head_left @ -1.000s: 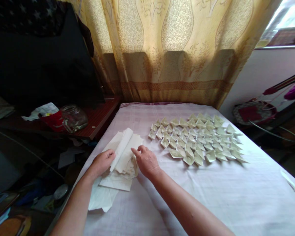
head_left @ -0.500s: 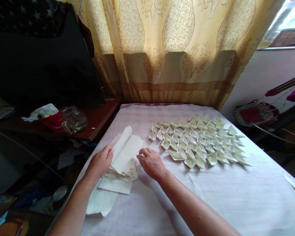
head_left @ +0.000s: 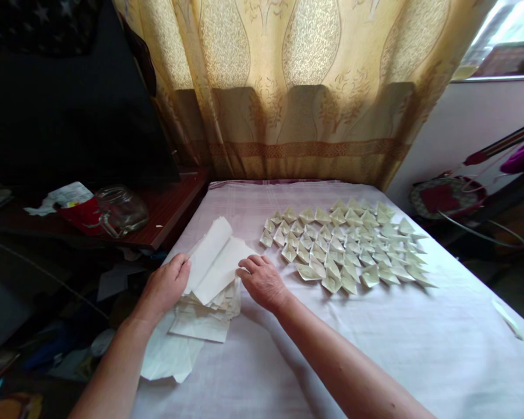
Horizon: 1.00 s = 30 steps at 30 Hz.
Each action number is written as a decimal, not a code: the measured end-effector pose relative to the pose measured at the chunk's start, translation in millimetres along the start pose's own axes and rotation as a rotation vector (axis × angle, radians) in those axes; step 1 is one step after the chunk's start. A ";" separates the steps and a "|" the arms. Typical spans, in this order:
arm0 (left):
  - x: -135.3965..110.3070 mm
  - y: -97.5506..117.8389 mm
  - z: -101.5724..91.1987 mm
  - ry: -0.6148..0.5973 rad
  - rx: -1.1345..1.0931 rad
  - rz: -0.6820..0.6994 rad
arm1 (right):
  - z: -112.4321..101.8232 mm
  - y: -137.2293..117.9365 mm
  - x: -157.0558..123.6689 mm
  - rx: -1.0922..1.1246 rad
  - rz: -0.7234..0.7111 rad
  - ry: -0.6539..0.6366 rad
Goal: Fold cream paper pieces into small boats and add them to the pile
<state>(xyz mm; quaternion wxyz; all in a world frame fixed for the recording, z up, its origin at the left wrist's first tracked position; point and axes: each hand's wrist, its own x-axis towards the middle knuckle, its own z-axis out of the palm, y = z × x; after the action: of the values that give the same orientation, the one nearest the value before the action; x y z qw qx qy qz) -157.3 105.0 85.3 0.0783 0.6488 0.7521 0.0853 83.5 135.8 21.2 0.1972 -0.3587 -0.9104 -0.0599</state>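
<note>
A creased sheet of off-white paper (head_left: 220, 265) lies over a loose stack of paper (head_left: 201, 323) on the left of the table. My left hand (head_left: 168, 285) is closed on the sheet's left edge, thumb on top. At the sheet's right edge is my right hand (head_left: 262, 282), its fingers curled and closed on the paper; the fingertips are partly hidden. A crease runs slantwise between the two halves. To the right of my hands, folded paper boats (head_left: 336, 244) stand close together in rows.
The table (head_left: 262, 378) has a pale cloth. On a dark wooden desk (head_left: 170, 218) at left stand a glass jar (head_left: 122, 209), a red container (head_left: 81, 212) and a black screen (head_left: 70, 116). A patterned curtain (head_left: 288, 116) hangs behind. A white strip (head_left: 507, 320) lies near the right edge.
The sheet's left flap lies wider open than before. My right hand has closed up to the sheet's right edge. The whole view has shifted slightly.
</note>
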 end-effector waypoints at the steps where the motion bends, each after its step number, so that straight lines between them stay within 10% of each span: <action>1: -0.2 1.6 1.2 -0.011 -0.003 0.003 | -2.3 -0.4 -8.9 0.011 -0.007 0.018; 16: -27.7 27.3 25.4 -0.204 0.077 0.130 | -3.6 -6.8 -56.5 0.170 0.101 0.008; 23: -41.5 20.0 57.1 -0.120 -0.159 0.418 | -10.2 -1.7 -78.1 0.263 0.305 0.206; 30: -27.0 6.4 56.0 0.185 -0.125 0.285 | -13.5 -3.8 -79.6 0.295 0.340 0.382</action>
<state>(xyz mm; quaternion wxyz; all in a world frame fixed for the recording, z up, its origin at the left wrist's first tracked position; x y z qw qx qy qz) -134.4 80.7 32.4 0.0361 0.7321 0.6498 0.2011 138.1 79.5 1.7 0.4225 -0.4557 -0.7824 0.0406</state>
